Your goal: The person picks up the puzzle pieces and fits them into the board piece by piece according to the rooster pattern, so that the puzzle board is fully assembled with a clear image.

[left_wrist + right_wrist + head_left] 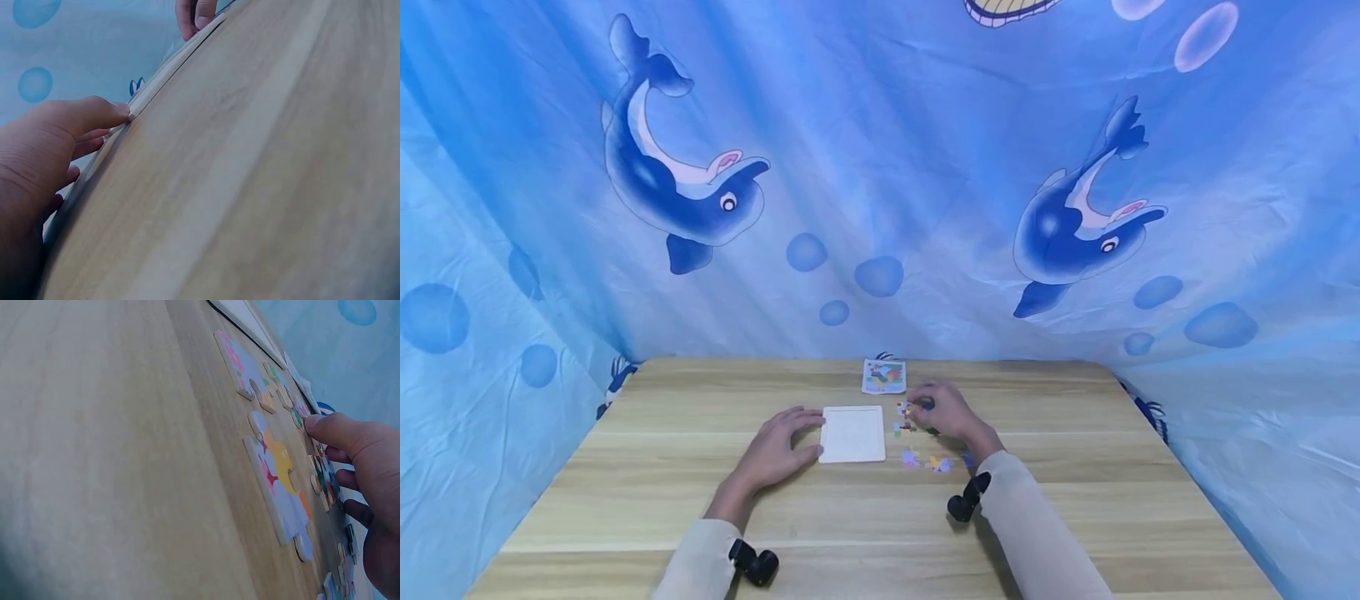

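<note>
A white square puzzle tray lies on the table. Along its left edge rests my left hand, thumb near the lower corner and fingers near the upper one. In the left wrist view, the left thumb touches the tray's rim. My right hand is over the loose puzzle pieces right of the tray, its thumb and index finger at a small colourful puzzle piece. In the right wrist view, the right thumb meets that piece; the index fingertip is hidden.
A picture card lies behind the tray, near the table's far edge. Several loose pieces, among them a lilac-and-yellow piece and a pink-and-lilac piece, lie below the right hand. A blue curtain with dolphins hangs behind the wooden table.
</note>
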`<state>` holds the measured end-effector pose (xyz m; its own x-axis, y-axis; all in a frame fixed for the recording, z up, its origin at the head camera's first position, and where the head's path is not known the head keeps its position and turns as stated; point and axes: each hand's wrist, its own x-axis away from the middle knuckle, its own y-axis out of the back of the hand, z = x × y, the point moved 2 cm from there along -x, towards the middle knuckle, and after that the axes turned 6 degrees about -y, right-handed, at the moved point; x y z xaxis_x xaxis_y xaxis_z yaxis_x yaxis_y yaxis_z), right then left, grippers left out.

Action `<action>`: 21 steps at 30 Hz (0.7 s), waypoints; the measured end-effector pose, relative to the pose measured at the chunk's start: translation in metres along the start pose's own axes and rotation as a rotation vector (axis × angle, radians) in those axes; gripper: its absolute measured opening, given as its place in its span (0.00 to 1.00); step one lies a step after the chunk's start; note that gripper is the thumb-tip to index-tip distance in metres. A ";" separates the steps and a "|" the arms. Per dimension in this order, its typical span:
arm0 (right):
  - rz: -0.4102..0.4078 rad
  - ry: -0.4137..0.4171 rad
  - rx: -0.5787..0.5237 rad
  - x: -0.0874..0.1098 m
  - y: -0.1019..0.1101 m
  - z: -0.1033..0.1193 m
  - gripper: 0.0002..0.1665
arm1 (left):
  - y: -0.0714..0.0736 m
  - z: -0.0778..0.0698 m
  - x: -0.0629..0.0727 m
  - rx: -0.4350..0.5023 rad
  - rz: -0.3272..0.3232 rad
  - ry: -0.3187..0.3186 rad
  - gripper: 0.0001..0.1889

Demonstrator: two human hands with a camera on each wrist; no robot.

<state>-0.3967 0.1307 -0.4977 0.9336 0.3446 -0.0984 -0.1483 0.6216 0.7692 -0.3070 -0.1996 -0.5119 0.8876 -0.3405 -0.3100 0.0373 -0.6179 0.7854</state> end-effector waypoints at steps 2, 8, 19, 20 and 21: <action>-0.009 0.003 -0.004 0.001 0.000 0.001 0.15 | 0.000 0.000 0.000 -0.002 0.000 -0.003 0.26; -0.029 -0.002 -0.023 0.003 0.002 0.004 0.16 | 0.000 -0.002 0.001 0.004 0.007 -0.004 0.26; 0.067 0.052 -0.130 0.001 -0.011 0.035 0.13 | 0.002 -0.001 0.000 0.001 -0.004 -0.012 0.26; 0.074 0.054 -0.133 0.000 -0.013 0.038 0.13 | 0.002 -0.001 0.000 0.001 -0.002 -0.011 0.26; 0.081 0.061 -0.140 -0.001 -0.016 0.042 0.13 | 0.002 -0.001 0.000 0.002 -0.001 -0.011 0.26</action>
<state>-0.3812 0.0912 -0.4832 0.8959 0.4368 -0.0809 -0.2702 0.6804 0.6813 -0.3062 -0.2000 -0.5097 0.8824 -0.3477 -0.3171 0.0375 -0.6197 0.7839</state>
